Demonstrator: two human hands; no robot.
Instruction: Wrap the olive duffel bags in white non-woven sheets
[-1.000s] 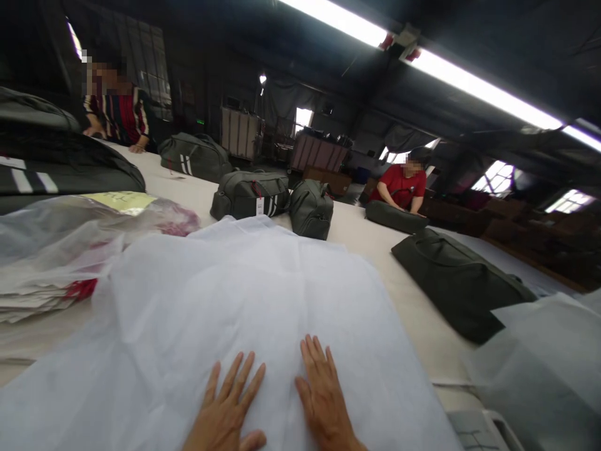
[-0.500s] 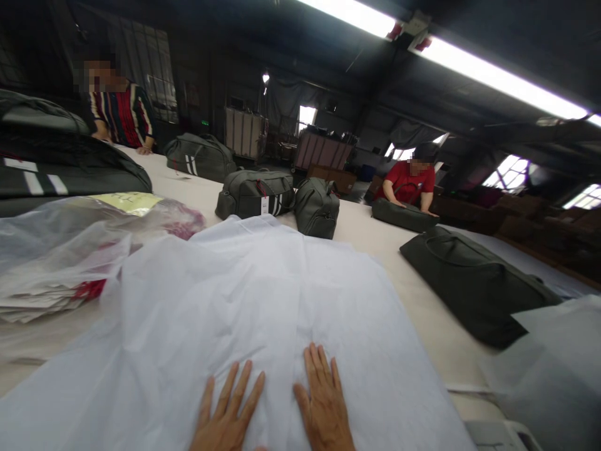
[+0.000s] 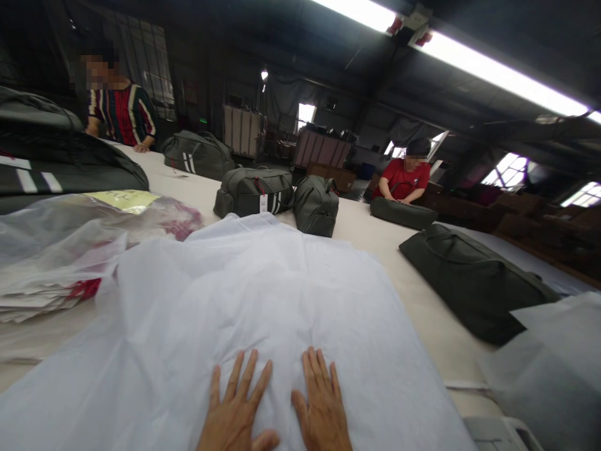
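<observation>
A large sheet of thin white wrapping paper (image 3: 253, 288) lies spread and wrinkled across the near part of the table. Flat on it, with fingers spread, rests my left hand (image 3: 237, 404). My right hand (image 3: 322, 401) lies just to its right, palm down on the same sheet, thumb apart from the fingers. Neither hand grips anything. Beyond the sheet's far edge stand two dark green duffel bags, one with white stripes and a hanging tag (image 3: 253, 191), the other turned end-on (image 3: 317, 205).
A clear plastic bag of tags (image 3: 61, 250) lies at left beside a large striped bag (image 3: 70, 169). On the right are a dark bag (image 3: 479, 282) and more white paper (image 3: 558, 357). One person (image 3: 123, 116) stands far left; another in red (image 3: 404, 178) handles a bag.
My left hand has slid slightly up and to the right on the paper, its thumb now showing. My right hand has barely moved. The person in red has brought their hands together on the bag.
</observation>
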